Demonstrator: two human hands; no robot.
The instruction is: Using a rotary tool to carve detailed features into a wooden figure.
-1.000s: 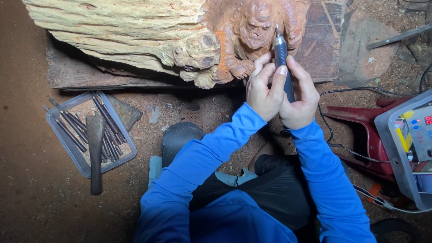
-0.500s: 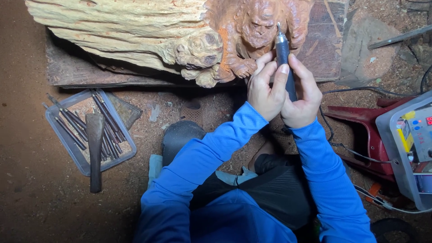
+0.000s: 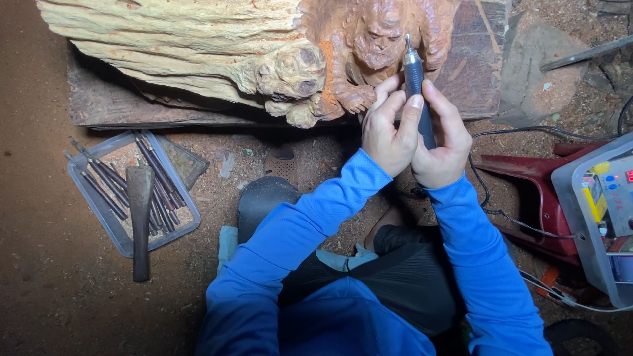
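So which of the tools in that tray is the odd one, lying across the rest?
The broad wooden-handled tool: it lies over the thin dark rods in the clear plastic tray, its handle sticking out past the tray's rim.

You have two hands, left hand (image 3: 388,129) and right hand (image 3: 446,145), on one rotary carving tool (image 3: 416,84). Before you lies one wooden carving (image 3: 283,46) on one board (image 3: 478,59). One clear tray (image 3: 86,206) holds about a dozen chisels (image 3: 155,173); one mallet (image 3: 140,217) lies across it. One control box (image 3: 610,204) sits beside one red stool (image 3: 534,198).
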